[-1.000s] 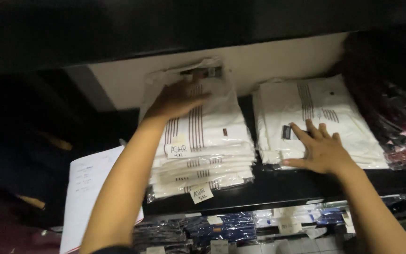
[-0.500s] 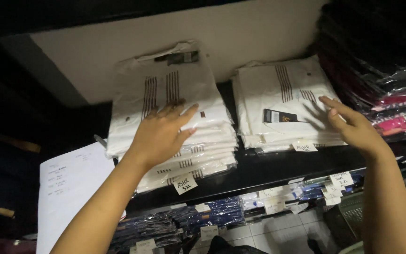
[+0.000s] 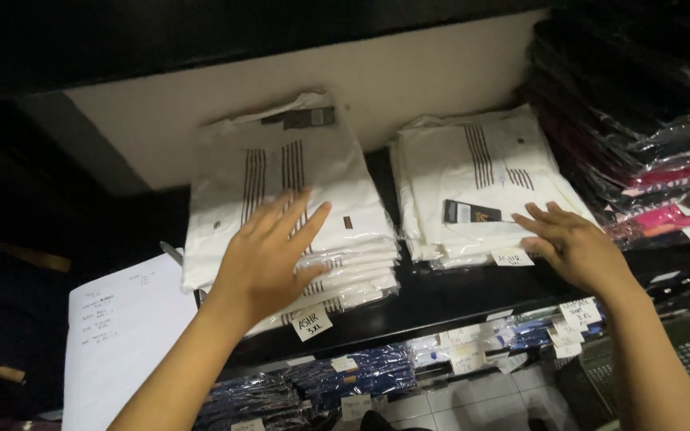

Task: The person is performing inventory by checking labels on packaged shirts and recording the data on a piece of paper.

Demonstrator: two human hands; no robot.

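head view, looking down at a black shelf (image 3: 441, 299) against a pale wall. the left hand (image 3: 269, 255) lies flat and open, fingers spread, on top of the left stack of folded white shirts (image 3: 281, 191), which are wrapped in clear plastic and marked with dark vertical stripes. it grips nothing; the palm rests near the front edge of the top shirt. a small white paper tag (image 3: 311, 322) hangs from the front of this stack, just below the wrist.

the right hand (image 3: 573, 243) is also open, fingers extended and pressed on the front right corner of the right stack of white shirts (image 3: 481, 179), holding nothing. a dark label (image 3: 470, 211) sits on the top shirt just left of the fingertips, and a white tag (image 3: 512, 257) pokes out at the stack's front edge, beside the hand.

the two stacks stand side by side on the shelf, apart, with a narrow dark gap between them. to the right rises a pile of dark and pink bagged garments (image 3: 648, 136). at the left edge a white sheet of paper (image 3: 121, 335) with handwriting hangs near the left forearm. below the shelf lie blue packaged garments (image 3: 377, 371) with more tags.
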